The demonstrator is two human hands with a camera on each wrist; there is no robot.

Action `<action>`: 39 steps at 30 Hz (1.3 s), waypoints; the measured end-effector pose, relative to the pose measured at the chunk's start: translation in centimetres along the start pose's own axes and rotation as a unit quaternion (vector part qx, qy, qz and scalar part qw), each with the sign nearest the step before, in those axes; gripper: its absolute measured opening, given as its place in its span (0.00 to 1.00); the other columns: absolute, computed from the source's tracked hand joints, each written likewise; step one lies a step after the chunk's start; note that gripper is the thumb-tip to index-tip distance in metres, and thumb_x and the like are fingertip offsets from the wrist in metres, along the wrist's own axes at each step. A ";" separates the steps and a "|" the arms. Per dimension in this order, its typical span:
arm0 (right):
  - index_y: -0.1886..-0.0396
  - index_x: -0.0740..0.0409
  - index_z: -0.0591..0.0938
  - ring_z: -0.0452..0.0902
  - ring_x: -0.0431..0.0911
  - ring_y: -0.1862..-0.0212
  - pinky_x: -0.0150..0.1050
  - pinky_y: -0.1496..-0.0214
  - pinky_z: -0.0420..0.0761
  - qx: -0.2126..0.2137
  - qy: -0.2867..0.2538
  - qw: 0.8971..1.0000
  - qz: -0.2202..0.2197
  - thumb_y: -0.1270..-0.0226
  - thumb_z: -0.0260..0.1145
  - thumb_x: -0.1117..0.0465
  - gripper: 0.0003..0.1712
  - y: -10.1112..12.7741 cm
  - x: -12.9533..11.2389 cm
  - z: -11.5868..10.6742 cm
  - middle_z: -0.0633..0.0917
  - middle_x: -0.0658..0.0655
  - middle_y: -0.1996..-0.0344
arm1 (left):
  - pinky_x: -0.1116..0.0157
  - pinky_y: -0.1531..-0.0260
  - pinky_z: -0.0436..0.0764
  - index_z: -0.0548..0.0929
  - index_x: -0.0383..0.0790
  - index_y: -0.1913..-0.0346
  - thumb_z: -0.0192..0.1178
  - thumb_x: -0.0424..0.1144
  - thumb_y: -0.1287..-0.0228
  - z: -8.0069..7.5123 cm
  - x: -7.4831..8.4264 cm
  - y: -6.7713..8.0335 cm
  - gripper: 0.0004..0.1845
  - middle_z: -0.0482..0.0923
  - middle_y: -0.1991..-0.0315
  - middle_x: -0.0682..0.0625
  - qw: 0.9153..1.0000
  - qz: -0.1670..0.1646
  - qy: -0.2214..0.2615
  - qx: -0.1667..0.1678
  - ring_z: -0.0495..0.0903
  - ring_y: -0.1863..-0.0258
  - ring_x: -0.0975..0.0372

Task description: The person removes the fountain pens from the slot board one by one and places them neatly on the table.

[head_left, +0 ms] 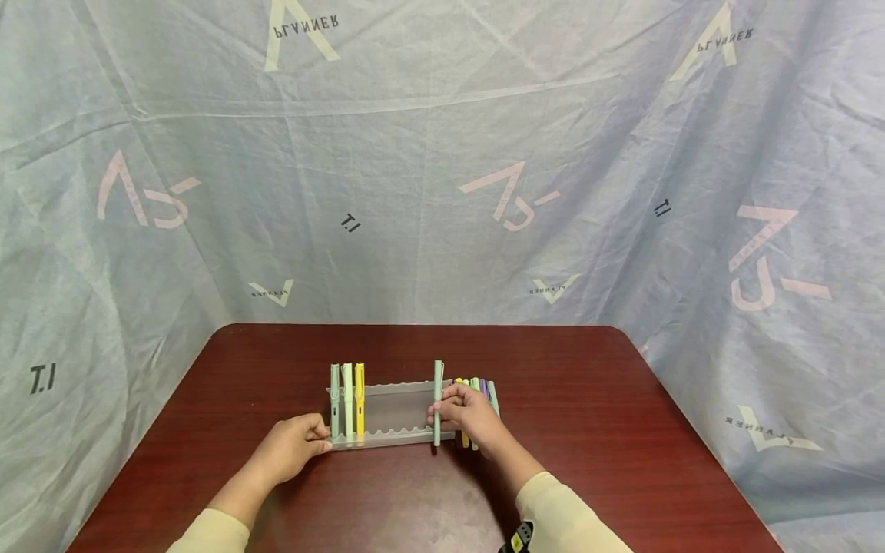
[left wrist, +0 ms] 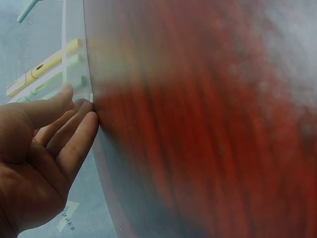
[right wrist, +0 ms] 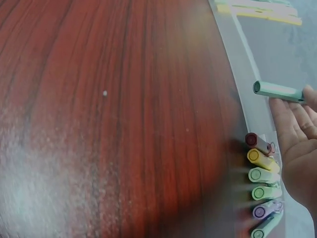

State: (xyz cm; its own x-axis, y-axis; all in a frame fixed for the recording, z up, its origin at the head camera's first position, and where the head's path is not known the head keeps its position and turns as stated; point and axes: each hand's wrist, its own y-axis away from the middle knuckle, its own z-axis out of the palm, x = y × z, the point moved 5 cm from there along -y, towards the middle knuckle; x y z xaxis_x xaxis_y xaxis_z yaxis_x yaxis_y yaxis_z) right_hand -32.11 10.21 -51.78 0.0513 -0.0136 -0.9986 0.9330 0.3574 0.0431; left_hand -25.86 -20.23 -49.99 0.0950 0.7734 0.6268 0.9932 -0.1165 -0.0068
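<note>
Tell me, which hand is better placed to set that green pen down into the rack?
Probably the right hand: its grip already holds the green pen over the rack, while the left hand only steadies the rack's left end.

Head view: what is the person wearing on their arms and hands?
Both hands, the left hand and the right hand, are bare, with no gloves or rings visible. Each forearm is covered by a pale cream long sleeve. At the right wrist sits a small black device with a yellow mark, partly cut off by the frame edge.
</note>
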 end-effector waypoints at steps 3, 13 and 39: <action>0.52 0.70 0.69 0.84 0.64 0.55 0.49 0.54 0.84 0.000 0.002 1.000 0.000 0.30 0.63 0.65 0.16 0.2 -0.1 -0.2 0.85 0.72 0.58 | 0.66 0.68 0.71 0.77 0.49 0.71 0.69 0.35 0.42 0.0 0.1 0.0 0.10 0.85 0.71 0.59 1.000 -0.001 -0.002 -0.001 0.74 0.72 0.67; 0.52 0.71 0.69 0.83 0.67 0.54 0.50 0.53 0.83 0.002 0.023 1.000 -0.004 0.30 0.61 0.66 0.15 0.7 -0.8 -1.6 0.83 0.75 0.57 | 0.66 0.70 0.70 0.77 0.49 0.71 0.69 0.35 0.42 0.1 0.2 0.0 0.10 0.84 0.72 0.59 1.000 -0.003 0.001 -0.002 0.72 0.73 0.66; 0.52 0.70 0.73 0.82 0.51 0.63 0.49 0.57 0.84 0.083 0.070 0.994 0.019 0.31 0.64 0.64 0.15 2.3 -1.1 -8.6 0.81 0.62 0.62 | 0.67 0.69 0.72 0.78 0.48 0.71 0.69 0.35 0.43 -0.3 0.6 0.3 0.09 0.85 0.71 0.58 1.000 0.003 -0.003 0.000 0.75 0.72 0.68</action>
State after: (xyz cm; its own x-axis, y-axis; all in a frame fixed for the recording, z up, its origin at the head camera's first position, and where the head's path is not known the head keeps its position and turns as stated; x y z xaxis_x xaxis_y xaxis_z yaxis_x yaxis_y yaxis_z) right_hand -33.11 19.02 -50.89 0.0481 0.1319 -0.9901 0.9779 0.1957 0.0736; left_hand -25.54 -19.93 -49.39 0.1005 0.7768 0.6217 0.9927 -0.1202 -0.0102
